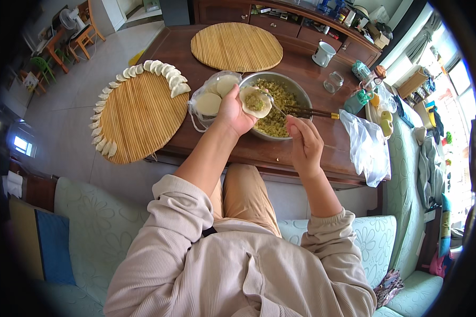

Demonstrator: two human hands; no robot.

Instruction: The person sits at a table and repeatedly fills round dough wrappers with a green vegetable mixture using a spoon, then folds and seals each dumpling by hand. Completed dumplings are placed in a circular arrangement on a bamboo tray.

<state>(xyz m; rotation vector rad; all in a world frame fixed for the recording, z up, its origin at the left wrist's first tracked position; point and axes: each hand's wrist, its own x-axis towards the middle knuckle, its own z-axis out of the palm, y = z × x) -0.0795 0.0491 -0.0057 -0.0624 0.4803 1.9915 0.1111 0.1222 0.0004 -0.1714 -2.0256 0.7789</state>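
On my left hand [235, 111] rests a round dumpling wrapper [244, 95] with a mound of filling [255, 102] in its middle. My right hand [306, 144] grips the handle of a metal spoon [278, 109], whose tip reaches the wrapper's right edge. Below both hands stands a steel bowl [306, 89] of chopped yellow-green filling [275, 126]. A pair of chopsticks [321, 113] lies across the bowl's right rim. Left of the bowl, a clear plastic bag [196, 119] holds stacked round wrappers [207, 104]. Folded dumplings [167, 71] line the outer edge of a round reed mat [142, 115].
Another round reed mat [237, 46] lies at the table's [170, 43] far side. To the right are an enamel mug [323, 54], a glass jar [333, 82], a teal bottle [357, 102] and a crumpled plastic bag [367, 146]. The left mat overhangs the table edge.
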